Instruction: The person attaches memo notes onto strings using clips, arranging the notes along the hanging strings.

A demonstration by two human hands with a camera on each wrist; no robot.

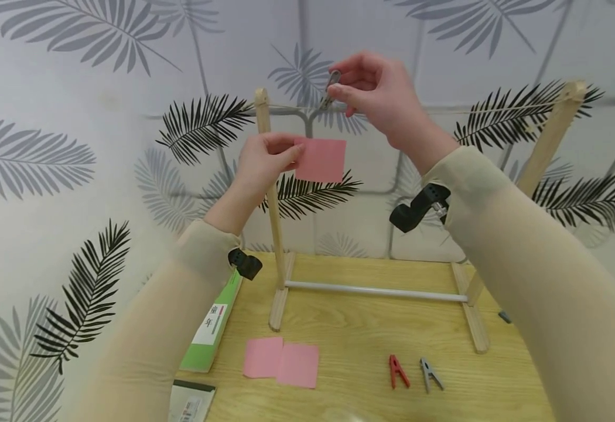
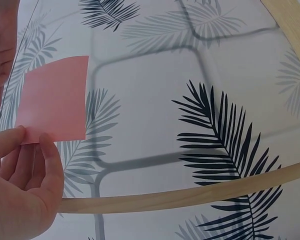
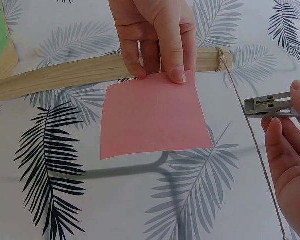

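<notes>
My left hand (image 1: pixel 267 161) pinches a pink paper square (image 1: pixel 322 160) by its left edge, below the string near the rack's left post. In the right wrist view the same pink square (image 3: pixel 155 117) hangs flat from the left fingers, apart from the string (image 3: pixel 260 155). Above and to the right, my right hand (image 1: pixel 378 88) holds a grey clothespin (image 1: pixel 330 88) between thumb and fingers. The grey clothespin (image 3: pixel 270 106) has its tip at the string in the right wrist view; whether it grips the string I cannot tell.
Two pink squares (image 1: pixel 298 364) lie on the table, with a red clothespin (image 1: pixel 398 371) and another grey clothespin (image 1: pixel 431 374) to their right. A green book (image 1: pixel 209 334) is at the left. The wooden rack has a white lower bar (image 1: pixel 376 290) and a right post (image 1: pixel 550 140).
</notes>
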